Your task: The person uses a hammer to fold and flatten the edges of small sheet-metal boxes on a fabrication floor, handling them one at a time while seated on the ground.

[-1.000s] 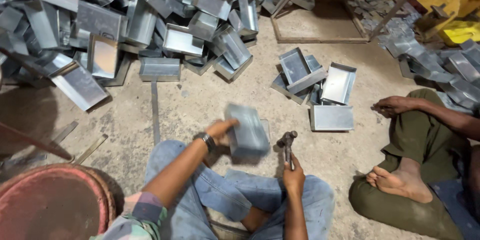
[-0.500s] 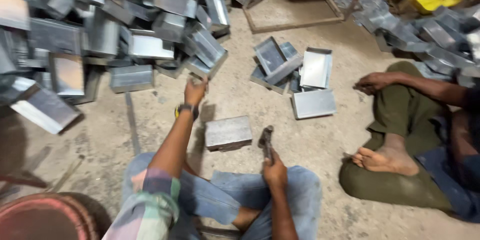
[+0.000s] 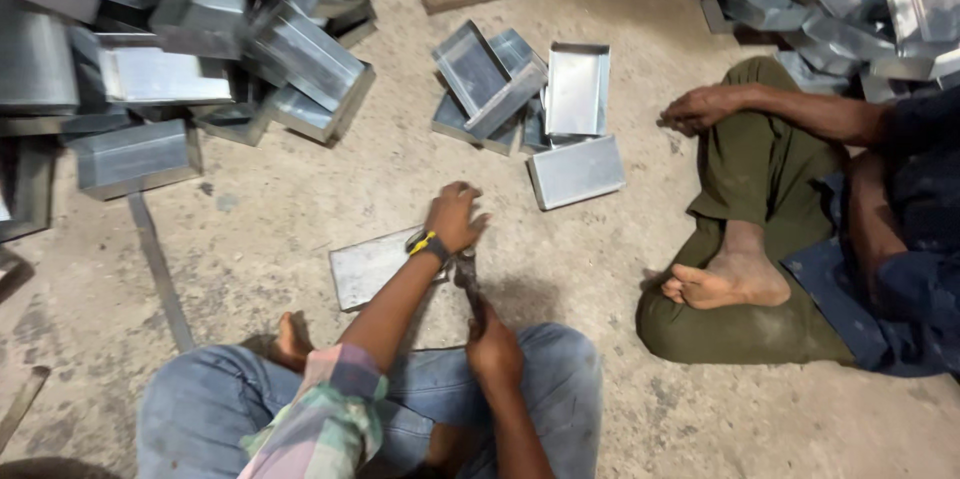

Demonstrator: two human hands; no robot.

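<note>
Sheet-metal workshop, floor-level work. Bare concrete floor (image 3: pixel 300 199) strewn with heaps of folded metal trays (image 3: pixel 200 49); a loose metal strip (image 3: pixel 160 274); a barefoot co-worker (image 3: pixel 800 229) sits among the stock.

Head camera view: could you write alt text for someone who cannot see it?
Seen from above, a seated person's left hand presses on a flat metal tray on the concrete floor, while the right hand holds a hammer. Metal trays are heaped at upper left, and a barefoot co-worker sits to the right.
</note>
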